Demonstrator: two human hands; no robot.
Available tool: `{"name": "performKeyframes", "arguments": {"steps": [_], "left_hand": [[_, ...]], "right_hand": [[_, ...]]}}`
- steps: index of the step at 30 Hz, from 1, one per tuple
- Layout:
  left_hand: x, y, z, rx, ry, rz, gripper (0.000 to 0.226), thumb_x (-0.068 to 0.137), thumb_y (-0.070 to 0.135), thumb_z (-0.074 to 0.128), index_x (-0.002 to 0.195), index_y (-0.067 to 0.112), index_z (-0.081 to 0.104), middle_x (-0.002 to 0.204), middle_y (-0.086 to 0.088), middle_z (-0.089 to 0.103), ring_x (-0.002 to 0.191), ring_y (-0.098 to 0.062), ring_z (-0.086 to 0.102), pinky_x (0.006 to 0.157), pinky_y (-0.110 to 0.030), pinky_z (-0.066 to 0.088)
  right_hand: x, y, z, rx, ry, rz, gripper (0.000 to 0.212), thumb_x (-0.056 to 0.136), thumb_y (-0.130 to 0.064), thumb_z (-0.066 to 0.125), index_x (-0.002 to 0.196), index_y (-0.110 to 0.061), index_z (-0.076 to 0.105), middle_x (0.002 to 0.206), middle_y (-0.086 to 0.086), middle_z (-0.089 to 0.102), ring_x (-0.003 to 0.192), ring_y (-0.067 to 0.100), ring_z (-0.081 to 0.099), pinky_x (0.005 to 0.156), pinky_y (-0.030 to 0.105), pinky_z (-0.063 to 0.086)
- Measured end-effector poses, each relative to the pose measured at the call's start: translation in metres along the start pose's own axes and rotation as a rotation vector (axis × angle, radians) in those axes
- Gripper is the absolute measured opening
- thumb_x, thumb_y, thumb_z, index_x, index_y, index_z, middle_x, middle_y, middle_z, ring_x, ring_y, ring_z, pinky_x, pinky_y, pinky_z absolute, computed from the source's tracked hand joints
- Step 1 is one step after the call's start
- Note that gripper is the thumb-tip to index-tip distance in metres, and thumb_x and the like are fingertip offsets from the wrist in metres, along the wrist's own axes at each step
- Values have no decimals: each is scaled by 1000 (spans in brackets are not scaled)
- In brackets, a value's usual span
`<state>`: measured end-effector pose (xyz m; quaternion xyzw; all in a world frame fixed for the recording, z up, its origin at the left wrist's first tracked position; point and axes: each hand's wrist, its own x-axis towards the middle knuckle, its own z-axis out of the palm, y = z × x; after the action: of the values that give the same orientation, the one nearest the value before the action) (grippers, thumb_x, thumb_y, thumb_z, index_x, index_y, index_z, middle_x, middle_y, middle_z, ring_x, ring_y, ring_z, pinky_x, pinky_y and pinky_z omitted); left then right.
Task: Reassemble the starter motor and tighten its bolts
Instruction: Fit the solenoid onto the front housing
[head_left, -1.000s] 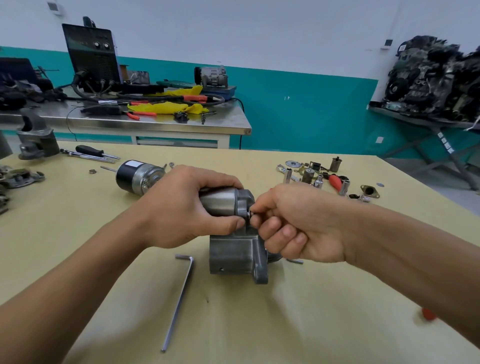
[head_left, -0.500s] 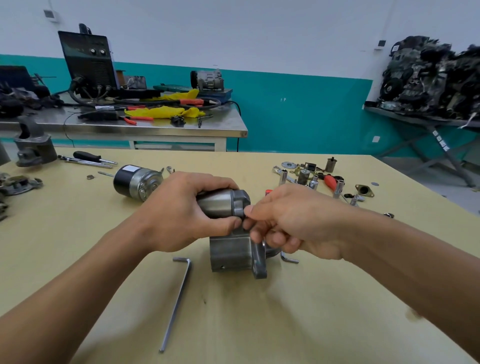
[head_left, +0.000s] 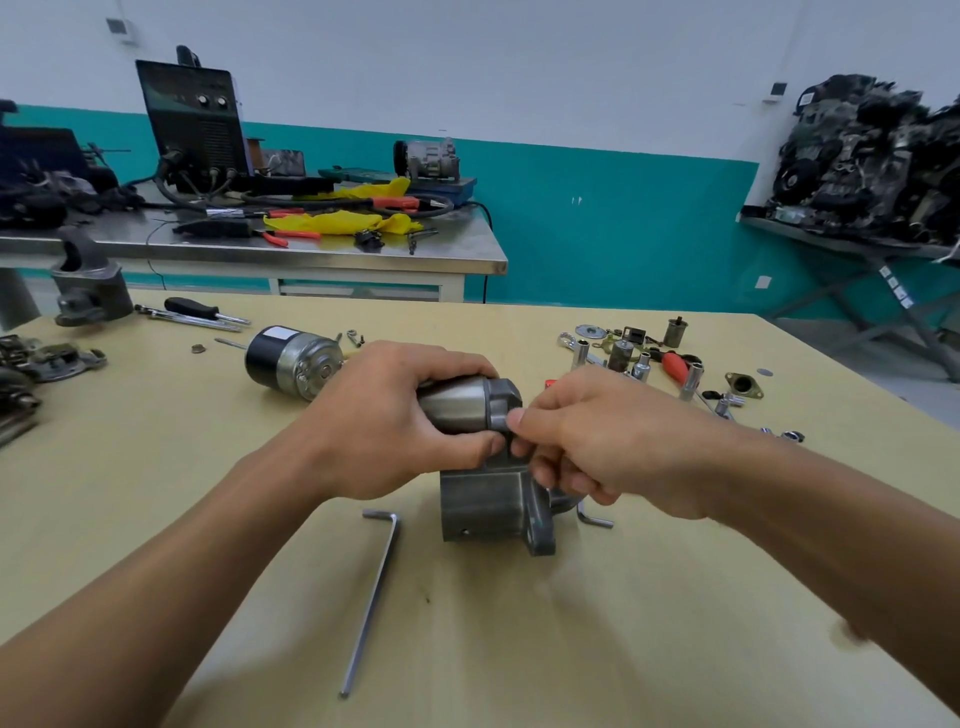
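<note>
The grey starter motor housing (head_left: 483, 501) stands on the yellow table (head_left: 519, 649), with its silver solenoid cylinder (head_left: 460, 408) on top. My left hand (head_left: 384, 421) grips that cylinder from the left. My right hand (head_left: 587, 441) pinches something small at the solenoid's end cap; the bolt itself is hidden under my fingertips. A long hex key (head_left: 371, 597) lies on the table in front of the housing. A second small hex key (head_left: 595, 519) pokes out under my right hand. The black and silver motor body (head_left: 291, 361) lies behind my left hand.
Sockets, washers, a red-handled tool (head_left: 675, 366) and small parts lie scattered at the back right. A screwdriver (head_left: 202, 310) and a cast housing (head_left: 88, 291) sit at the back left. A steel bench (head_left: 311, 249) with a welder stands behind the table.
My right thumb and fingers have shifted slightly around the solenoid's end cap, as if turning the small part. My left hand keeps its grip on the cylinder.
</note>
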<state>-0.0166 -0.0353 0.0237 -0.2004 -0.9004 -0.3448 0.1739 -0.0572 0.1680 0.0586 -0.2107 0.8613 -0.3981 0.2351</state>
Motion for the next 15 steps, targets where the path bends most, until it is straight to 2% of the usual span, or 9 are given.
{"name": "performKeyframes", "arguments": {"steps": [3,6,11,12,15], "left_hand": [[0,0,0,4,1,7,27,80,36,79,106,34,71,94,10,71,88,-15,67,69,-39,59],[1,0,1,4,6,5,27,80,35,79,106,35,70,94,11,71,89,-15,67,69,-39,59],[1,-1,1,18,14,13,27,81,36,80,106,34,70,94,11,71,88,-13,67,69,-39,59],[1,-1,1,22,17,18,27,81,36,80,105,34,70,94,12,71,88,-13,67,69,-39,59],[1,-1,2,27,19,29,26,80,39,79,104,36,70,93,11,71,87,-14,67,68,-40,58]], "right_hand": [[1,3,8,-29,70,-34,45,105,-39,44,71,-16,61,45,-7,48,36,5,39,38,20,30],[1,10,17,-170,192,-144,51,105,-45,37,65,-18,55,40,-11,43,36,3,38,40,20,32],[2,18,16,-149,177,-169,53,103,-46,42,86,0,61,55,-3,45,50,12,41,54,33,34],[1,18,16,-160,182,-188,50,103,-44,43,85,-1,61,56,-1,45,50,11,41,54,33,35],[0,18,22,-285,292,-293,48,105,-40,42,66,-15,56,51,-7,45,44,5,42,43,19,32]]}}
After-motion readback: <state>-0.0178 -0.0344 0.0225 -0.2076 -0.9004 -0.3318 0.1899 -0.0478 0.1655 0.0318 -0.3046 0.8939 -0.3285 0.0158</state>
